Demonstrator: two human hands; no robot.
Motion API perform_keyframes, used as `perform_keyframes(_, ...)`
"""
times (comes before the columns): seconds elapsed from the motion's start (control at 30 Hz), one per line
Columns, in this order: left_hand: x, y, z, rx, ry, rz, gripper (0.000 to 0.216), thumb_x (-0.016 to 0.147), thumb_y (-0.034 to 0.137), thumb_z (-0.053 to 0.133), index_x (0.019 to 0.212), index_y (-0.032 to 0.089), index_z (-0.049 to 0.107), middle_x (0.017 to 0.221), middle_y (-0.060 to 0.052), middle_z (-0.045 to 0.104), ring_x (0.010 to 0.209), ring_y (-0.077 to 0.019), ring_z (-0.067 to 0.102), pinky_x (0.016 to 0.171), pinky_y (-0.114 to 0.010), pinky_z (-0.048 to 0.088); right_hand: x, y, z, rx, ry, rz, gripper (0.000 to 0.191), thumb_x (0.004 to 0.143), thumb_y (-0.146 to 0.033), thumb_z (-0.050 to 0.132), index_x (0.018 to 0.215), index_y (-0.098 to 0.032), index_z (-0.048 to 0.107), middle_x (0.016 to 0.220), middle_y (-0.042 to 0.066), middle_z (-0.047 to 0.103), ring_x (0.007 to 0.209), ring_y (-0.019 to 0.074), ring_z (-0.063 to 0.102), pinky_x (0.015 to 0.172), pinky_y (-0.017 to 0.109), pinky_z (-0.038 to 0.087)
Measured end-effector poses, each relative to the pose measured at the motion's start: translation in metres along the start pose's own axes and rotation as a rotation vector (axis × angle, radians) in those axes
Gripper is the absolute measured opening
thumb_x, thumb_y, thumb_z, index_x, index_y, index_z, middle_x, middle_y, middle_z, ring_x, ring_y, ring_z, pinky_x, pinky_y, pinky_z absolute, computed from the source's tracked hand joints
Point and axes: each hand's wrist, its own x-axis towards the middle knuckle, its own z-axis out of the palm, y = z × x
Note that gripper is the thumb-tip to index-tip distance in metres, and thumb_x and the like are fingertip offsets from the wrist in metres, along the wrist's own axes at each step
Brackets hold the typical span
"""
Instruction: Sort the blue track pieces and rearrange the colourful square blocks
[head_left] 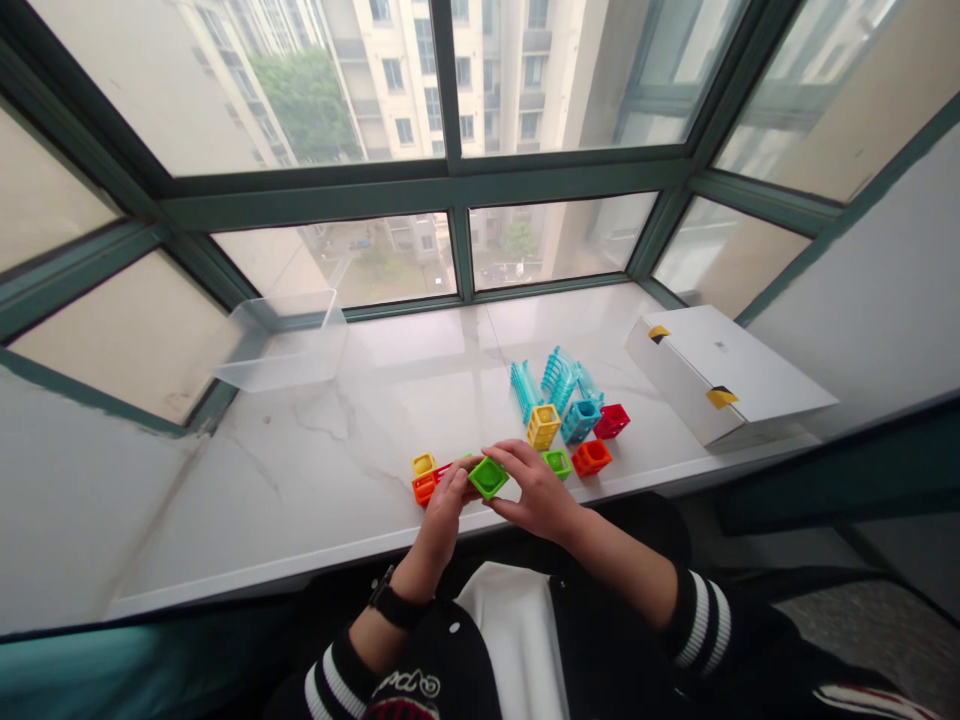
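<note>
A: What a tangle! A thin red plastic piece [442, 470] poked out behind the left hand [442, 515], mostly covered; whether those fingers gripped it too, I couldn't tell!

B: And the right hand [541, 490] was blocking the corner of a bright green, open-topped plastic cube [557, 463]! Below, the black jacket [600, 640] was cut off at the bottom edge.

A: Any lettering to read?

B: Pale script [409, 685] on the jacket, too skewed to make out! A dark mark [721, 345] on the white lidded box [772, 370] was far too small.

A: And the main action?

B: Right between the hands! Both pinched a green square plastic block [488, 478], left fingers against one side, right finger and thumb on the other, by the near edge of the white marble-patterned windowsill [300, 500]! An orange plastic cube [423, 490] sat just left of the left hand.
</note>
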Motion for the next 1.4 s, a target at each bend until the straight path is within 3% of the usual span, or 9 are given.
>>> perform_keyframes(0.1, 0.007, -0.004, 0.001, 0.072, -0.032, -0.017, 0.052, 0.098, 0.060, 0.058, 0.128, 0.019, 0.068, 0.115, -0.012, 0.075, 0.101, -0.0252, 0.074, 0.093, -0.042, 0.061, -0.007, 0.009, -0.022, -0.020, -0.005, 0.048, 0.066, 0.085, -0.028, 0.079, 0.147, -0.029, 0.055, 0.137, 0.011, 0.062, 0.129, 0.0301, 0.060, 0.111, 0.048, 0.052)
perform_keyframes(0.27, 0.025, -0.019, 0.011, 0.313, -0.093, 0.020, 0.042, 0.093, 0.051, 0.069, 0.122, 0.020, 0.067, 0.112, -0.011, 0.075, 0.104, -0.0246, 0.073, 0.099, -0.045, 0.059, -0.026, 0.033, -0.063, -0.135, 0.106, 0.161, 0.061, 0.089, -0.039, 0.077, 0.144, -0.026, 0.057, 0.137, 0.013, 0.063, 0.131, 0.0331, 0.059, 0.114, 0.052, 0.049)
perform_keyframes(0.53, 0.051, -0.046, 0.036, 0.660, -0.222, 0.199, 0.046, 0.088, 0.034, 0.077, 0.130, 0.023, 0.063, 0.130, -0.012, 0.070, 0.114, -0.0259, 0.070, 0.104, -0.048, 0.057, -0.051, 0.054, -0.100, -0.208, 0.270, 0.252, 0.057, 0.090, -0.042, 0.076, 0.141, -0.025, 0.059, 0.135, 0.012, 0.065, 0.128, 0.0320, 0.061, 0.112, 0.050, 0.050)
perform_keyframes(0.8, 0.074, -0.073, 0.060, 0.858, -0.309, 0.212, 0.062, 0.078, 0.027, 0.087, 0.134, 0.023, 0.061, 0.128, -0.011, 0.069, 0.110, -0.0271, 0.070, 0.097, -0.043, 0.059, -0.052, 0.056, -0.098, -0.215, 0.269, 0.250, 0.058, 0.090, -0.044, 0.076, 0.143, -0.026, 0.059, 0.134, 0.012, 0.065, 0.127, 0.0331, 0.062, 0.112, 0.051, 0.051)
perform_keyframes(1.07, 0.075, -0.084, 0.064, 0.950, -0.271, 0.269, 0.042, 0.084, 0.028, 0.082, 0.123, 0.022, 0.067, 0.116, -0.009, 0.075, 0.105, -0.0272, 0.071, 0.094, -0.041, 0.057, -0.054, 0.065, -0.094, -0.234, 0.262, 0.263, 0.058, 0.090, -0.043, 0.077, 0.143, -0.026, 0.059, 0.134, 0.011, 0.065, 0.127, 0.0334, 0.061, 0.112, 0.051, 0.050)
perform_keyframes(1.4, 0.073, -0.083, 0.063, 1.000, -0.283, 0.299, 0.038, 0.088, 0.031, 0.078, 0.123, 0.023, 0.066, 0.114, -0.009, 0.076, 0.104, -0.0268, 0.072, 0.094, -0.041, 0.057, -0.050, 0.067, -0.077, -0.333, 0.164, 0.272, 0.056, 0.090, -0.043, 0.074, 0.140, -0.022, 0.061, 0.131, 0.013, 0.069, 0.124, 0.0350, 0.062, 0.110, 0.052, 0.049)
